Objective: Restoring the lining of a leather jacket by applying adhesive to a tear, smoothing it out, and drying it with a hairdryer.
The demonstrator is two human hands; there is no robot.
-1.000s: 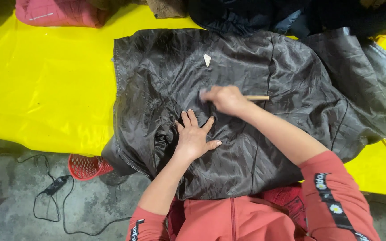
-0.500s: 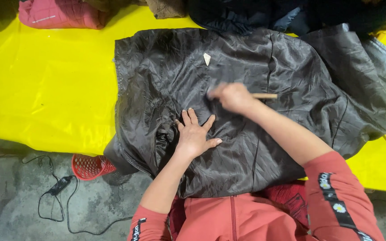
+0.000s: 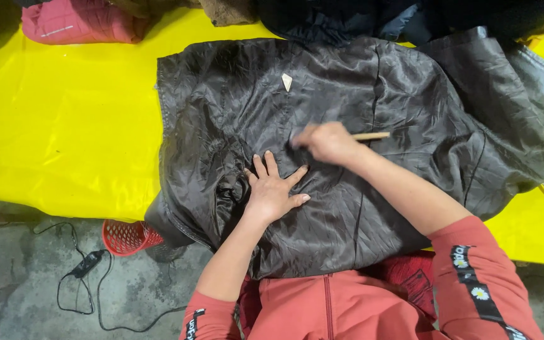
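Observation:
A dark shiny lined jacket [image 3: 360, 88] lies spread inside out on a yellow table cover [image 3: 64, 138]. My left hand [image 3: 273, 189] presses flat on the lining, fingers spread. Just above it, my right hand [image 3: 327, 142] is closed around a thin wooden stick [image 3: 371, 135] whose end pokes out to the right; the hand is blurred by motion. A small pale triangular piece [image 3: 286, 81] rests on the lining above both hands.
A pink garment [image 3: 77, 22] and dark clothes [image 3: 347, 16] lie along the table's far edge. A red mesh basket [image 3: 127, 237] and a black cable with a switch [image 3: 86, 264] are on the concrete floor at the lower left.
My right hand with the stick has shifted back and forth over the lining, a little right then back left. My left hand has stayed pressed flat in place.

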